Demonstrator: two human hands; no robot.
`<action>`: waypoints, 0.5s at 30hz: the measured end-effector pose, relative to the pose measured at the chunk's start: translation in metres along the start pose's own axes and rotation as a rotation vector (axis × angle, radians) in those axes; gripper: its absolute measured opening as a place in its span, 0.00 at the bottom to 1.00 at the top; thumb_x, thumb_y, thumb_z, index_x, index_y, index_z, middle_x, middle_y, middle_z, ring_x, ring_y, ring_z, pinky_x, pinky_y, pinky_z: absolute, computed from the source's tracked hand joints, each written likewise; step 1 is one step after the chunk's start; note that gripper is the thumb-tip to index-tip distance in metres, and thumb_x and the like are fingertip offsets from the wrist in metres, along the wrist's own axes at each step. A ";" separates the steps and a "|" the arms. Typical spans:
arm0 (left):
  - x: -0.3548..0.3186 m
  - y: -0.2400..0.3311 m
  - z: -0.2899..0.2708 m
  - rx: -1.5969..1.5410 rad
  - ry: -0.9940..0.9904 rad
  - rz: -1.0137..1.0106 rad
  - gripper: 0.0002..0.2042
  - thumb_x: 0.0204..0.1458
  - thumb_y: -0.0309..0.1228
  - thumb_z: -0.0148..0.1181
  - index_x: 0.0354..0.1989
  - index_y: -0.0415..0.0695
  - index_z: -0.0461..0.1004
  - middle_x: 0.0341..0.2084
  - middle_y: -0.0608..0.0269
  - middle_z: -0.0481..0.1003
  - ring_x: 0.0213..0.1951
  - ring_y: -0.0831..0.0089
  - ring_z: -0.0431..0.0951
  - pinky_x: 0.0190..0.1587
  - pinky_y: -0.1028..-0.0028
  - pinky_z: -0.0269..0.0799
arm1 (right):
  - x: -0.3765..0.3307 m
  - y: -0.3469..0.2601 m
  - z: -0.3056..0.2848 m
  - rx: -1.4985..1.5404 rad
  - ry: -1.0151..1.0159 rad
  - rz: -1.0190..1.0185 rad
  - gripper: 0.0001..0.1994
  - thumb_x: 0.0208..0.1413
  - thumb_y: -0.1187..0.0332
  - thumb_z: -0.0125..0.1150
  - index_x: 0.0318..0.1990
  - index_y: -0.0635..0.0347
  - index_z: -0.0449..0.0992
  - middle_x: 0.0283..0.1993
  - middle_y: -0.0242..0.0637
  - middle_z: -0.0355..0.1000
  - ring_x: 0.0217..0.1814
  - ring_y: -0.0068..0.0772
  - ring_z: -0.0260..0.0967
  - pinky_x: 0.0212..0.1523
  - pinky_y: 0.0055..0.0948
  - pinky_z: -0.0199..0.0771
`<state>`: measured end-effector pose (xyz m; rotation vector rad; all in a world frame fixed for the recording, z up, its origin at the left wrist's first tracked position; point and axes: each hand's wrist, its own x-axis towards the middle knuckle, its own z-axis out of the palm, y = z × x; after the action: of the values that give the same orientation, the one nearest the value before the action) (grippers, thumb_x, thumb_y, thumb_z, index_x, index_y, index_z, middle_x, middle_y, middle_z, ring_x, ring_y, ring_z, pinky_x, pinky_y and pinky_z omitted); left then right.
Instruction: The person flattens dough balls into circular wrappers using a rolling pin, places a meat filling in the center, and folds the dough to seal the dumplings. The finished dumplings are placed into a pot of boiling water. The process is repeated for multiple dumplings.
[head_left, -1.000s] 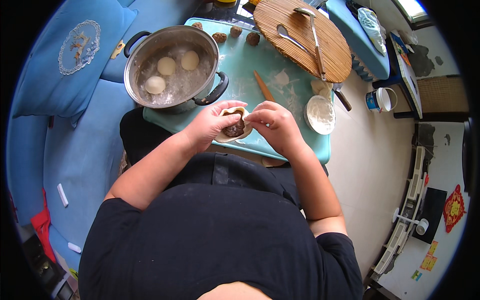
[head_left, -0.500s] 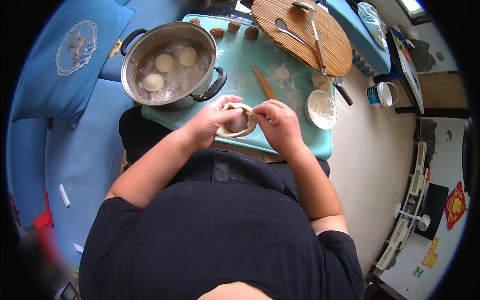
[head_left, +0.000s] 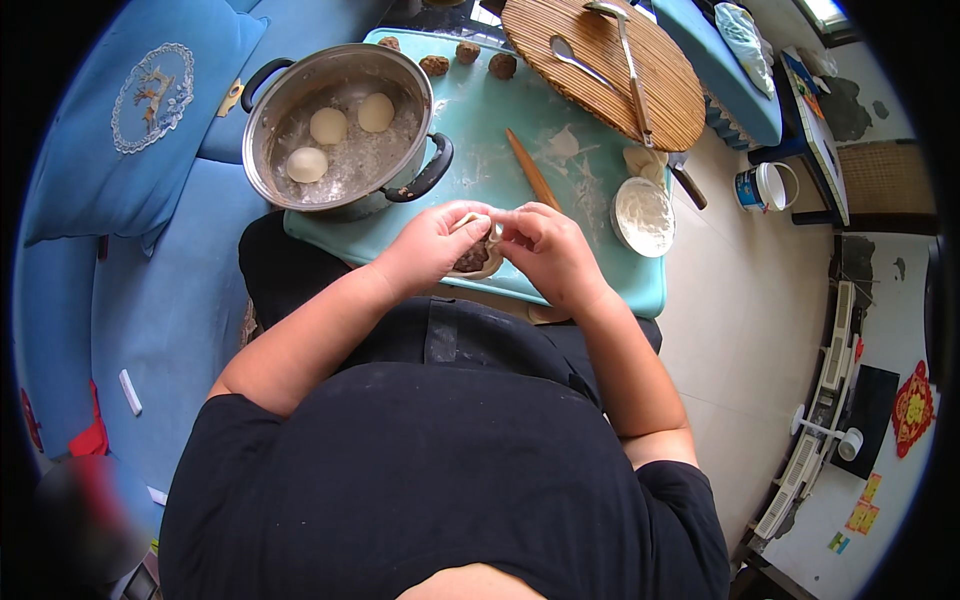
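Note:
Between my two hands is a dough wrapper (head_left: 491,268) with a dark brown filling ball (head_left: 470,258) showing inside it. My left hand (head_left: 432,242) grips the wrapper's left side, the thumb laid over its rim. On the other side, my right hand (head_left: 550,250) pinches the dough edge between thumb and fingers. The wrapper's rim is gathered in folds near the right fingertips; its underside is hidden. Just beyond my hands a wooden rolling pin (head_left: 531,168) lies slanted on the floury turquoise table (head_left: 475,185).
A steel pot (head_left: 262,165) holding three pale dough rounds (head_left: 328,127) stands at the left. Several filling balls (head_left: 502,66) line the far edge. A slatted round lid (head_left: 640,60) bears a spoon and ladle. A flour bowl (head_left: 643,218) and a knife (head_left: 687,184) are at the right.
My left thumb has shifted up off the filling onto the wrapper's rim, so the dark filling shows more. The fingers of both hands have come closer together.

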<state>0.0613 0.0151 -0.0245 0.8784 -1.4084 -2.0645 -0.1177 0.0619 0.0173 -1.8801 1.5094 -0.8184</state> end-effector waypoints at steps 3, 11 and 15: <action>-0.001 0.004 0.001 0.042 -0.004 -0.038 0.18 0.59 0.36 0.48 0.53 0.37 0.64 0.46 0.59 0.70 0.47 0.78 0.70 0.48 0.77 0.67 | -0.002 0.007 0.001 -0.028 -0.003 -0.094 0.10 0.45 0.77 0.62 0.37 0.60 0.76 0.31 0.36 0.69 0.33 0.31 0.69 0.35 0.24 0.70; -0.002 0.014 0.000 -0.099 0.011 -0.051 0.16 0.59 0.32 0.47 0.55 0.40 0.63 0.45 0.63 0.69 0.46 0.79 0.70 0.50 0.76 0.66 | -0.001 -0.001 -0.005 0.029 0.048 0.046 0.06 0.45 0.79 0.61 0.32 0.63 0.74 0.32 0.37 0.70 0.33 0.31 0.70 0.34 0.25 0.70; 0.000 0.015 -0.002 -0.011 -0.064 -0.037 0.17 0.59 0.29 0.46 0.56 0.40 0.63 0.45 0.65 0.70 0.46 0.81 0.69 0.51 0.77 0.65 | 0.000 -0.002 -0.005 0.176 -0.007 0.146 0.08 0.44 0.80 0.60 0.35 0.64 0.74 0.30 0.36 0.69 0.31 0.26 0.68 0.33 0.23 0.69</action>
<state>0.0636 0.0086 -0.0113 0.8462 -1.4224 -2.1438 -0.1203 0.0620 0.0219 -1.6237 1.4990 -0.8462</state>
